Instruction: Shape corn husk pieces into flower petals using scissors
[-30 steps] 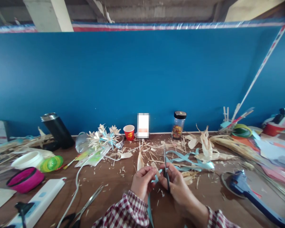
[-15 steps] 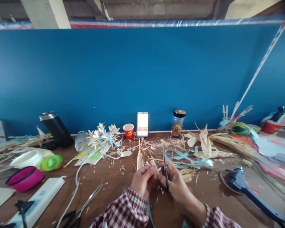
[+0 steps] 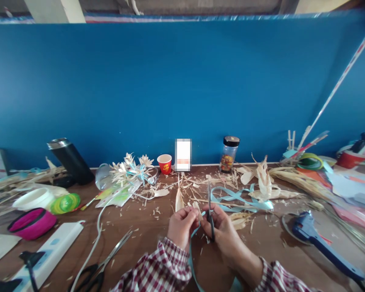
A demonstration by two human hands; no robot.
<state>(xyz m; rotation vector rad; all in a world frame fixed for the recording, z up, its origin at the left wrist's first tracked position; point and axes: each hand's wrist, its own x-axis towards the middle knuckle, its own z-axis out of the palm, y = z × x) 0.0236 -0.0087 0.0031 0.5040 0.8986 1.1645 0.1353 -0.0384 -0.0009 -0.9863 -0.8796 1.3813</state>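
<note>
My left hand (image 3: 181, 228) is closed, thumb and fingertips pinching a small strip of dried corn husk (image 3: 196, 207). A light blue ribbon (image 3: 191, 251) hangs from beside these fingertips down to the table's near edge. In my right hand (image 3: 223, 230) is a pair of scissors (image 3: 209, 194), blades pointing away from me. The right fingertips almost meet the left ones at the strip; whether they touch it too is hard to tell. Just beyond the left hand lies a pointed husk piece (image 3: 179, 199). More blue ribbon (image 3: 228, 199) lies looped beyond the right hand.
Husk scraps litter the brown table (image 3: 146, 239). To the left are spare scissors (image 3: 111, 255), a power strip (image 3: 56, 253), a pink bowl-shaped item (image 3: 33, 227) and husk flowers (image 3: 132, 170). A red paper cup (image 3: 164, 165), lidded jar (image 3: 229, 156) and blue glue gun (image 3: 319, 243) also stand or lie around.
The view has tipped slightly downward. Both hands stay close together at the husk strip, and more of the ribbon shows hanging below the left hand.
</note>
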